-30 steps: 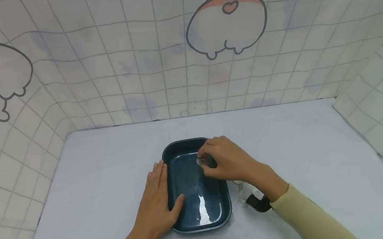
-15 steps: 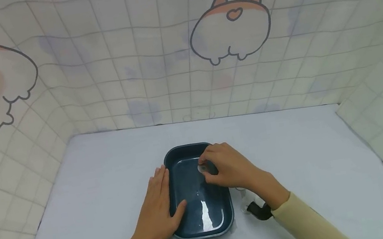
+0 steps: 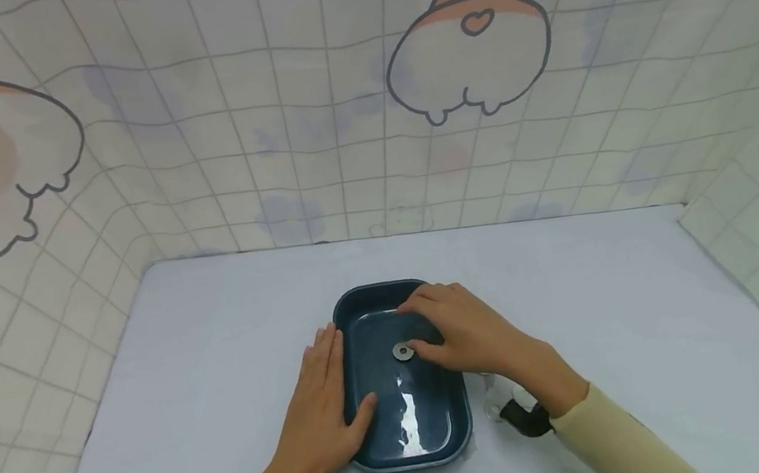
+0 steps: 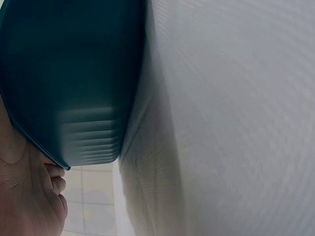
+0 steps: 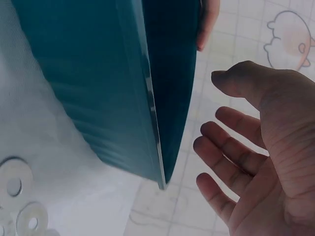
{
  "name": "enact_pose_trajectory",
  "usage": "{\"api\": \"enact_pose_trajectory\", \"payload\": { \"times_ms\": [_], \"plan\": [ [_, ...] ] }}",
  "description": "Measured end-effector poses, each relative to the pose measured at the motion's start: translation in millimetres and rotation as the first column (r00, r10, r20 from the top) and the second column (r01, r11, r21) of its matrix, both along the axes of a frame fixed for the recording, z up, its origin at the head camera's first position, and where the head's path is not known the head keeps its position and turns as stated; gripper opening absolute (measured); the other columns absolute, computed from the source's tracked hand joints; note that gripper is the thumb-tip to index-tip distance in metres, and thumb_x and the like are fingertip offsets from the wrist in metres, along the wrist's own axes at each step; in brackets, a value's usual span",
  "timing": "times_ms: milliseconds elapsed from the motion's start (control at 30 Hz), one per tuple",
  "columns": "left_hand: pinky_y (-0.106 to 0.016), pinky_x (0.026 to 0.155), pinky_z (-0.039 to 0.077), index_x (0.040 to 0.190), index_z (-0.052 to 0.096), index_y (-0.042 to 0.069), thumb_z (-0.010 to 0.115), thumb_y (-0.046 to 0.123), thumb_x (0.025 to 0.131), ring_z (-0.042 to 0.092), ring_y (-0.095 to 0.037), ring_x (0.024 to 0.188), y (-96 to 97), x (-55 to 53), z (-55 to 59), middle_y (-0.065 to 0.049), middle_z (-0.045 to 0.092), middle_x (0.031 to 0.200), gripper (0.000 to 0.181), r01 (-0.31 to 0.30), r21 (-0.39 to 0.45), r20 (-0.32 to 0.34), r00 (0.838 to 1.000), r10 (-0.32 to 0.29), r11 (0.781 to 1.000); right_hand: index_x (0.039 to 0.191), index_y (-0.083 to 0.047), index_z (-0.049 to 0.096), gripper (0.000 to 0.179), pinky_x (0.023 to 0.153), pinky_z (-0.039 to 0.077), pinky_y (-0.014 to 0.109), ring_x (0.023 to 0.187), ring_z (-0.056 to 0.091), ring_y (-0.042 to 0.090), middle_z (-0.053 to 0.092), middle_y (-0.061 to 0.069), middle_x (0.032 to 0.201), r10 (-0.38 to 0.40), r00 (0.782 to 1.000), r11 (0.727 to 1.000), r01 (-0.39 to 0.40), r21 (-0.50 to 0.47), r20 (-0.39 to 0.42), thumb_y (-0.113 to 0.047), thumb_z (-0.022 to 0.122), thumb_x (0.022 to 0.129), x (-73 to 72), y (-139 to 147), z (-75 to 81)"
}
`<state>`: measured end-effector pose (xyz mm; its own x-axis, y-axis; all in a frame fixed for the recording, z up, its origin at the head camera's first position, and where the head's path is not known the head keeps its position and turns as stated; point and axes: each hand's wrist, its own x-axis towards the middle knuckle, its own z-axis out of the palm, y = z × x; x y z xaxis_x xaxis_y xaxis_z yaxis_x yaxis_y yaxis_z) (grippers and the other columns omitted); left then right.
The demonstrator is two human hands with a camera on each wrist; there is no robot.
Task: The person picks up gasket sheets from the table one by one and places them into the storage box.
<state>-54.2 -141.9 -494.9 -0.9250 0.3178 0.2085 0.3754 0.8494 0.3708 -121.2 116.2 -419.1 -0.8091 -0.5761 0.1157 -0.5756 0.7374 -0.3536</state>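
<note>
A dark blue-green rectangular tray (image 3: 392,427) sits on the white table. Inside it, just off my right thumb's tip, is a metal washer (image 3: 400,356); whether it touches the bottom I cannot tell. My right hand (image 3: 468,332) hovers over the tray's right side, thumb and fingers spread apart with nothing between them, as the right wrist view also shows. Along the left rim rests my left hand (image 3: 316,414), its fingers straight and its thumb reaching over the edge. From the left wrist view, the palm lies against the tray's rim.
Several loose washers (image 5: 32,219) lie on the table right of the tray, partly hidden in the head view by my right wrist and its black camera mount (image 3: 525,418). A patterned curtain (image 3: 328,111) encloses the white tabletop (image 3: 226,312) at the back and sides.
The washer pinched in my right fingertips has been let go and now shows lower, in the tray. My right thumb and fingers have spread apart. The left hand stays on the rim.
</note>
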Motion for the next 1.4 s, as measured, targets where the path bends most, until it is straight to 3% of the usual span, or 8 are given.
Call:
{"api": "enact_pose_trajectory", "payload": {
  "times_ms": [167, 400, 700, 1000, 1233, 1400],
  "plan": [
    [-0.026, 0.137, -0.003, 0.169, 0.018, 0.004, 0.064, 0.049, 0.098, 0.019, -0.028, 0.167, 2.7, -1.0, 0.8, -0.011, 0.019, 0.179, 0.096, 0.004, 0.003, -0.002, 1.0, -0.004, 1.0, 0.131, -0.012, 0.07, 0.041, 0.11, 0.057, 0.049, 0.121, 0.067, 0.026, 0.072, 0.005, 0.132, -0.057, 0.998, 0.998, 0.058, -0.011, 0.032, -0.029, 0.079, 0.095, 6.3, 10, 3.9],
    [-0.023, 0.135, -0.008, 0.169, 0.019, 0.003, 0.064, 0.048, 0.097, 0.018, -0.028, 0.167, 0.8, 2.2, 0.8, -0.012, 0.019, 0.179, 0.096, -0.006, -0.005, 0.019, 1.0, 0.007, 1.0, 0.126, -0.013, 0.071, 0.037, 0.107, 0.057, 0.048, 0.117, 0.068, 0.024, 0.073, 0.004, 0.127, -0.048, 0.999, 0.999, 0.048, -0.021, 0.0, -0.028, 0.079, 0.094, 12.1, 18, 2.7],
    [-0.05, 0.137, 0.022, 0.17, 0.015, 0.004, 0.062, 0.05, 0.098, 0.014, -0.026, 0.169, -0.3, 1.0, 3.4, -0.01, 0.014, 0.18, 0.097, -0.009, -0.019, 0.055, 0.998, 0.01, 1.0, 0.124, -0.014, 0.072, 0.033, 0.105, 0.059, 0.047, 0.116, 0.068, 0.024, 0.073, 0.001, 0.126, -0.1, 0.995, 0.994, 0.101, -0.044, 0.025, -0.027, 0.08, 0.094, 21.4, 27, 1.6],
    [-0.05, 0.136, 0.022, 0.169, 0.017, 0.003, 0.063, 0.049, 0.098, 0.015, -0.027, 0.168, 0.4, 3.0, 3.0, -0.011, 0.015, 0.18, 0.097, -0.007, -0.007, 0.063, 0.998, 0.007, 1.0, 0.123, -0.013, 0.073, 0.032, 0.101, 0.061, 0.046, 0.115, 0.07, 0.025, 0.073, 0.002, 0.126, -0.148, 0.988, 0.987, 0.15, -0.059, 0.04, -0.026, 0.079, 0.094, 37.8, 42, -4.3],
    [-0.045, 0.138, 0.017, 0.17, 0.014, 0.006, 0.06, 0.051, 0.1, 0.013, -0.026, 0.169, 0.9, 0.6, 2.1, -0.009, 0.012, 0.181, 0.095, -0.002, -0.032, 0.07, 0.998, 0.005, 0.999, 0.12, -0.019, 0.072, 0.027, 0.097, 0.063, 0.045, 0.111, 0.07, 0.017, 0.072, -0.004, 0.123, -0.223, 0.97, 0.962, 0.235, -0.137, 0.098, -0.021, 0.08, 0.094, 55.5, 64, -13.2],
    [-0.05, 0.137, 0.021, 0.17, 0.017, 0.004, 0.062, 0.049, 0.099, 0.015, -0.027, 0.168, -0.7, 1.2, 3.0, -0.011, 0.014, 0.18, 0.095, -0.009, -0.026, 0.067, 0.998, 0.01, 1.0, 0.121, -0.015, 0.073, 0.029, 0.095, 0.063, 0.046, 0.108, 0.07, 0.017, 0.072, -0.002, 0.121, -0.252, 0.962, 0.955, 0.265, -0.134, 0.108, -0.021, 0.08, 0.094, 65.2, 73, -18.5]
  ]
}}
